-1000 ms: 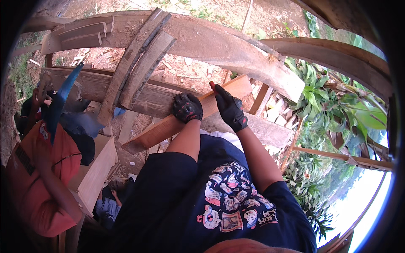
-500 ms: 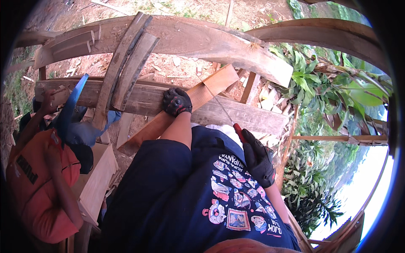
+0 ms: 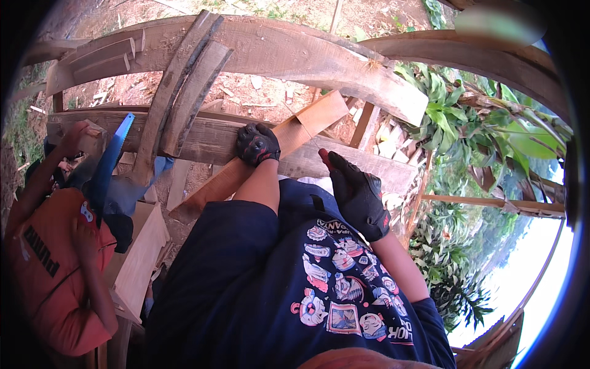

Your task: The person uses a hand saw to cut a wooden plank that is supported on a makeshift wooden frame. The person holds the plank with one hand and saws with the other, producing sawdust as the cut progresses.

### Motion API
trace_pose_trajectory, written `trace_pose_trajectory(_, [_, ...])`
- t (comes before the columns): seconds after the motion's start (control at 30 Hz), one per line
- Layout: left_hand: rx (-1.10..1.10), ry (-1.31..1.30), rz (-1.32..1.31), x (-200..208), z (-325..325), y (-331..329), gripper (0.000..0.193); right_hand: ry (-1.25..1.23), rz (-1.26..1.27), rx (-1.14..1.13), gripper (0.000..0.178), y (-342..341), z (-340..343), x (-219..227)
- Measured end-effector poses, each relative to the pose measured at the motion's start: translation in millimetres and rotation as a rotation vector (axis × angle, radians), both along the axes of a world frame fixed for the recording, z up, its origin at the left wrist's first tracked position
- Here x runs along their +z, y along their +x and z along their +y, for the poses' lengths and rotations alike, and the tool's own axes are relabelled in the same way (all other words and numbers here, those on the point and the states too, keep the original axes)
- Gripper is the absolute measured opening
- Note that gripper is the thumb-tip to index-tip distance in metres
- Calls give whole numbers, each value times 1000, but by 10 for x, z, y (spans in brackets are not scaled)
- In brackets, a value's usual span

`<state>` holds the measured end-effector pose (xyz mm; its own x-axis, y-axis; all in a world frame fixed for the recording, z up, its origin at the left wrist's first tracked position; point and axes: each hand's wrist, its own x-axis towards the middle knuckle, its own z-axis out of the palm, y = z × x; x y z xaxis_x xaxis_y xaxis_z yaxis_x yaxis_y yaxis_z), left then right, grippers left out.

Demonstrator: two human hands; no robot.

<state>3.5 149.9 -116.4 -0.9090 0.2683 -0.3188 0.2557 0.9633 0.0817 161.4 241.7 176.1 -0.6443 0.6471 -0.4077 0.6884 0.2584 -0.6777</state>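
A reddish-brown wooden board (image 3: pixel 322 114) lies slantwise across a thick timber beam (image 3: pixel 369 167). My left hand (image 3: pixel 258 144), in a black glove, is closed on the board's middle and rests against it. To its right, my gloved right hand (image 3: pixel 359 200) is closed around the red handle (image 3: pixel 324 157) of a handsaw. The saw's thin blade (image 3: pixel 305 128) is seen nearly edge-on and crosses the board between my hands, in a dark cut line. Its tip reaches past the board's far edge.
At left, a co-worker in an orange shirt (image 3: pixel 58 264) holds a blue-bladed saw (image 3: pixel 114 150) beside a pale wooden box (image 3: pixel 138 258). Two loose planks (image 3: pixel 196 101) lean across the beams. A wide curved timber (image 3: pixel 295 55) spans the far side. Leafy plants (image 3: pixel 442 104) grow at right.
My right hand has pushed forward and to the left, bringing the saw handle close to the board. My left hand stays on the board. The co-worker's arm and saw have shifted slightly.
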Motion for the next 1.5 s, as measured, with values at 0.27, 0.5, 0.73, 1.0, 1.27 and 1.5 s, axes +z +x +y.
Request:
trace_pose_trajectory(0.27, [2,21,-15,114,61,-27,31,10,37,-29,35,-156,178,-439])
trace_pose_trajectory(0.5, [19,-35,-33,93,99,-30,31,41,31,-2,38,-281,243,-982])
trace_pose_trajectory(0.73, [20,-24,-87,162,114,-60,34,-10,1,-30,35,-474,477,-1174])
trace_pose_trajectory(1.0, [15,2,3,-22,19,-2,29,78,39,-20,37,-458,191,-1304])
trace_pose_trajectory(1.27, [19,-27,-37,70,123,-8,35,43,8,-13,33,-396,446,-1273])
trace_pose_trajectory(1.5, [19,-40,43,-152,35,3,32,44,95,40,38,-450,424,-1570])
